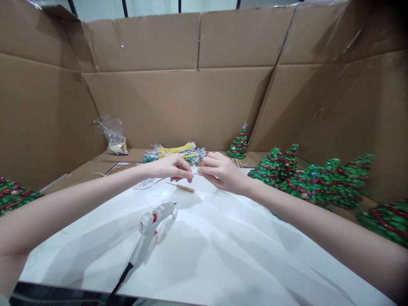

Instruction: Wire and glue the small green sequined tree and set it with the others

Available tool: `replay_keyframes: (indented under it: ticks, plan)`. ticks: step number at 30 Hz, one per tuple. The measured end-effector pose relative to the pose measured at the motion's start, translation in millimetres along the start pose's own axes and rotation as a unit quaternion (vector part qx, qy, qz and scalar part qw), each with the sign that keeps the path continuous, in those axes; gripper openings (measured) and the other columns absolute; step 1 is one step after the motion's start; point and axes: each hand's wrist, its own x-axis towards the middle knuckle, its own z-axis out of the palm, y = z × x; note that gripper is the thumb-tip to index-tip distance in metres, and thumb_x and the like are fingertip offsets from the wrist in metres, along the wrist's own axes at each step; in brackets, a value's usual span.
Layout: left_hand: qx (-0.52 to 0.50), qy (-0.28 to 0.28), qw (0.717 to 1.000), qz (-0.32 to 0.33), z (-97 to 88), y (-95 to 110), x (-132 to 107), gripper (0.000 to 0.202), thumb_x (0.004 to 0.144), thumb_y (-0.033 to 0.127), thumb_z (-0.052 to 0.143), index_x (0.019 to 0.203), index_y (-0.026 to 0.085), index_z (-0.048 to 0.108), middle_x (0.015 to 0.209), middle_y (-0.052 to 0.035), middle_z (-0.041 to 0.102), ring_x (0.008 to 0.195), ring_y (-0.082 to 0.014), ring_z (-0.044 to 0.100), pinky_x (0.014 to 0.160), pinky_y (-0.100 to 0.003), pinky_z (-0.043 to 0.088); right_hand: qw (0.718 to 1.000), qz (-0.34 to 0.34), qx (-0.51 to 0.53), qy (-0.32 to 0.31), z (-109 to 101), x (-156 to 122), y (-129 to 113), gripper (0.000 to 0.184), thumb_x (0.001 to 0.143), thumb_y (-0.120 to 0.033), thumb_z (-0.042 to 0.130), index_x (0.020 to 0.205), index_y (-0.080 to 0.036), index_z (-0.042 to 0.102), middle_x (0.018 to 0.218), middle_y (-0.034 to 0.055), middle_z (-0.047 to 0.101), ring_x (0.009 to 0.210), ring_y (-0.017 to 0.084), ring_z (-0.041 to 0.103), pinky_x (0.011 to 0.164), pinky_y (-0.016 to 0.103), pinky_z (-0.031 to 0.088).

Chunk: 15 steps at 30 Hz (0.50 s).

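Observation:
Both of my hands are raised over the far part of the white table, fingertips almost meeting. My left hand (177, 168) is closed in a pinch on a thin dark wire (156, 184), whose loose length trails to the left. My right hand (223, 172) is also pinched, at a short bit of the wire between the two hands; its fingers mostly hide what they hold. Just below my hands lies an awl (185, 188) with a wooden handle. Nearer to me a white glue gun (153, 225) rests on the table, its nozzle pointing away.
Behind my hands lie bundled yellow, white and green wires (175, 151). A small decorated green tree (239, 142) stands at the back, with several more trees (321, 180) on the right. A clear plastic bag (114, 138) sits back left. Cardboard walls (178, 102) enclose the table (204, 255).

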Motion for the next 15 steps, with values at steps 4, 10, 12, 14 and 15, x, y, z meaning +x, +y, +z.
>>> replay_keyframes:
  ticks: [4, 10, 12, 14, 15]
  plan:
    - [0.006, 0.004, 1.0, -0.023, -5.8, -12, -3, 0.025, 0.08, 0.033, 0.059, 0.074, 0.01, 0.069, 0.051, 0.0023, 0.046, 0.046, -0.0074, 0.042, 0.046, -0.02, 0.033, 0.999, 0.025, 0.026, -0.01, -4, -10, 8, 0.027, 0.094, -0.021, 0.041, 0.078, -0.018, 0.063, 0.071, 0.0053, 0.055, 0.07, 0.018, 0.043, 0.065, 0.031, 0.034]
    - [0.032, -0.029, 0.998, -0.044, -18.6, -54, -13, 0.027, 0.08, 0.036, 0.059, 0.075, 0.011, 0.069, 0.052, 0.0015, 0.048, 0.046, -0.0076, 0.044, 0.045, -0.018, 0.033, 0.996, 0.055, 0.039, -0.062, -8, -33, 17, 0.027, 0.093, -0.02, 0.041, 0.077, -0.018, 0.063, 0.071, 0.0062, 0.056, 0.07, 0.018, 0.044, 0.065, 0.031, 0.035]
    - [0.034, -0.046, 0.997, -0.056, -21.5, -67, -18, 0.028, 0.08, 0.037, 0.058, 0.077, 0.011, 0.07, 0.053, 0.0013, 0.049, 0.048, -0.0077, 0.045, 0.047, -0.018, 0.035, 0.994, 0.063, 0.038, -0.079, -7, -40, 19, 0.027, 0.093, -0.02, 0.042, 0.076, -0.017, 0.063, 0.071, 0.0062, 0.055, 0.07, 0.018, 0.044, 0.064, 0.03, 0.034]
    - [0.043, -0.059, 0.995, -0.07, -22.1, -77, -23, 0.029, 0.08, 0.038, 0.058, 0.077, 0.011, 0.07, 0.054, 0.0011, 0.05, 0.049, -0.0079, 0.047, 0.048, -0.017, 0.036, 0.992, 0.072, 0.039, -0.096, -5, -48, 20, 0.027, 0.092, -0.019, 0.043, 0.074, -0.016, 0.063, 0.071, 0.0063, 0.055, 0.071, 0.018, 0.044, 0.064, 0.03, 0.034]
    - [0.048, -0.062, 0.994, -0.078, -21.4, -80, -25, 0.029, 0.08, 0.038, 0.058, 0.077, 0.011, 0.069, 0.054, 0.001, 0.05, 0.049, -0.0079, 0.047, 0.048, -0.017, 0.036, 0.991, 0.076, 0.04, -0.105, -4, -51, 20, 0.028, 0.092, -0.019, 0.043, 0.073, -0.016, 0.063, 0.071, 0.0063, 0.055, 0.071, 0.018, 0.044, 0.063, 0.03, 0.034]
